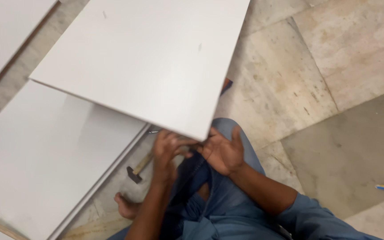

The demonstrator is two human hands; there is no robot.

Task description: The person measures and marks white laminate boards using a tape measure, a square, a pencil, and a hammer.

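Blue-trousered lap, both hands at near corner of white panel (pixel 147 62): left hand (pixel 165 153) curled on its underside, right hand (pixel 222 153) open beside; hammer (pixel 139 168) idle on floor (pixel 316 89), looks early-stage.

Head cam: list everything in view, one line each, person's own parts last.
white panel: 1, white, raised, near corner at the hands
white boards: 2, white, flat on floor, one lower left, one top left
hammer: 1, wooden handle, dark head, on floor below the panel corner
small object: 1, blue and yellow, floor at right
floor: stone tiles, beige and grey
bare foot: 1, on floor
left hand: at panel corner
right hand: at panel corner, palm open
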